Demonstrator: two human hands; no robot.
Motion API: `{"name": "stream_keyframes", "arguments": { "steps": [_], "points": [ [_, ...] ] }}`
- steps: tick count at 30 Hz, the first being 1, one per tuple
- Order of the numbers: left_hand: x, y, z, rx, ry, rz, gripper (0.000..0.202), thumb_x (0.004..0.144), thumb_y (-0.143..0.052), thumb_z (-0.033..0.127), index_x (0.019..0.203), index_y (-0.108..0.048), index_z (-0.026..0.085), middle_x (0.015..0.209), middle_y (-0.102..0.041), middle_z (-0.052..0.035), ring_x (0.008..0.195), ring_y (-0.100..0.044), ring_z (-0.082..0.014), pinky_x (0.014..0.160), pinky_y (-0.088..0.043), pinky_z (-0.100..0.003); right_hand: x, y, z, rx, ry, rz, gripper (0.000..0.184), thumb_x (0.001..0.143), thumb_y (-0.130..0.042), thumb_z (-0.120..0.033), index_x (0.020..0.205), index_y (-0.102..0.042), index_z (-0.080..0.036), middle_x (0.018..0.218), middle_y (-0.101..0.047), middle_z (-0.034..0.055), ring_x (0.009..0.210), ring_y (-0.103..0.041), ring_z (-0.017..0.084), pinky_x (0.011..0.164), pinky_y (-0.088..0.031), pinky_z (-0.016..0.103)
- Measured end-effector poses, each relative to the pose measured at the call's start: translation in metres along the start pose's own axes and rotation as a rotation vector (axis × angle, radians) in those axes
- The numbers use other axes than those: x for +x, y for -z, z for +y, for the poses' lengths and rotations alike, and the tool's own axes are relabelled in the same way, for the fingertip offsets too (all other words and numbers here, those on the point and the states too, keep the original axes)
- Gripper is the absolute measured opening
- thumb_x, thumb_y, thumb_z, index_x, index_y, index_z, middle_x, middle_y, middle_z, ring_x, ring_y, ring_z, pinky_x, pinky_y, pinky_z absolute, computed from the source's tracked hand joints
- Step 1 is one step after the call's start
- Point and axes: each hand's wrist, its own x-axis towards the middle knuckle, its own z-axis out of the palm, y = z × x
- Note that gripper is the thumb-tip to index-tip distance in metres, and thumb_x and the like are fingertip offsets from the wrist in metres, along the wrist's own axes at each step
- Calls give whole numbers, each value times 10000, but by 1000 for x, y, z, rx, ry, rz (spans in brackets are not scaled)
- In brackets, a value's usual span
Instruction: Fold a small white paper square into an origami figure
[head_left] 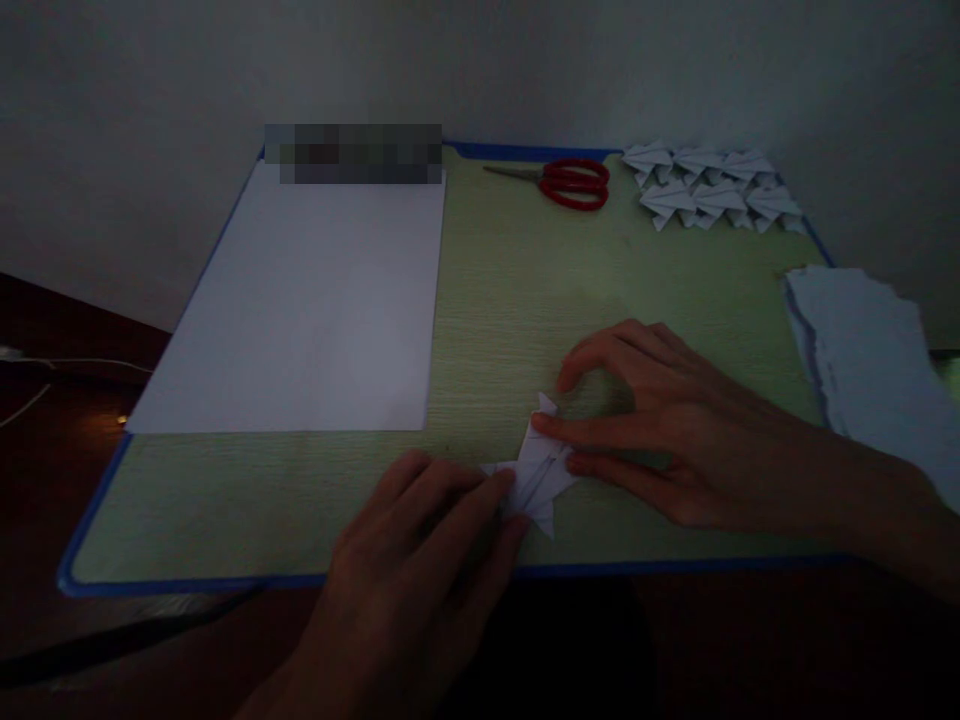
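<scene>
A small white folded paper figure (534, 482) with pointed flaps lies near the front edge of the table, between both hands. My left hand (427, 545) holds its lower left side, with the index finger on top and the thumb at the near edge. From the right, my right hand (660, 430) grips the upper part with index finger and thumb, its other fingers curled above the table. Fingertips cover parts of the folds.
Large white paper sheets (322, 310) lie at the left of the blue-edged table (180, 510). Red-handled scissors (574, 184) rest at the back. Several similar folded paper figures (709, 190) sit in rows at the back right, above a stack of smaller paper pieces (862, 350).
</scene>
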Motion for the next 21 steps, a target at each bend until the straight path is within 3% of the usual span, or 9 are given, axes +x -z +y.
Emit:
{"name": "stream_keyframes", "arguments": {
  "steps": [5, 10, 15, 19, 21],
  "points": [
    [0, -5, -1, -9, -8, -31, 270, 952, -706, 120, 1218, -699, 166, 1011, -694, -53, 875, -611, -164, 771, -571, -311, -2, -4, -4, 59, -1, 13, 311, 1019, -583, -228, 1311, -691, -217, 1101, -589, 119, 1059, -531, 307, 906, -446, 531],
    [-2, -3, -1, -51, -21, -59, 314, 949, -688, 72, 1251, -687, 156, 1004, -677, -54, 863, -587, -160, 762, -560, -313, 0, -11, -7, 169, -7, 42, 229, 1046, -559, -261, 1182, -715, -161, 995, -590, 93, 909, -537, 239, 834, -469, 439],
    [-2, 2, -2, -60, -19, -85, 332, 948, -667, 53, 1265, -678, 153, 1030, -677, -57, 887, -597, -160, 788, -563, -308, 1, -18, -6, 210, 8, 59, 252, 1070, -532, -261, 1193, -720, -146, 959, -628, 85, 903, -554, 221, 804, -479, 376],
    [11, 10, -2, -45, -19, -131, 356, 956, -650, 62, 1291, -657, 183, 1106, -671, -61, 963, -607, -171, 822, -566, -302, -1, -18, -5, 257, -31, 50, 259, 1068, -551, -287, 1230, -721, -177, 986, -656, 77, 911, -596, 211, 792, -496, 354],
    [22, 14, -4, -19, -89, -173, 371, 975, -618, 75, 1319, -643, 212, 1203, -673, -73, 1002, -602, -194, 866, -572, -347, -1, -17, -5, 260, -56, 52, 254, 1060, -569, -289, 1243, -720, -201, 976, -666, 68, 903, -619, 210, 780, -505, 349]
  ]
}}
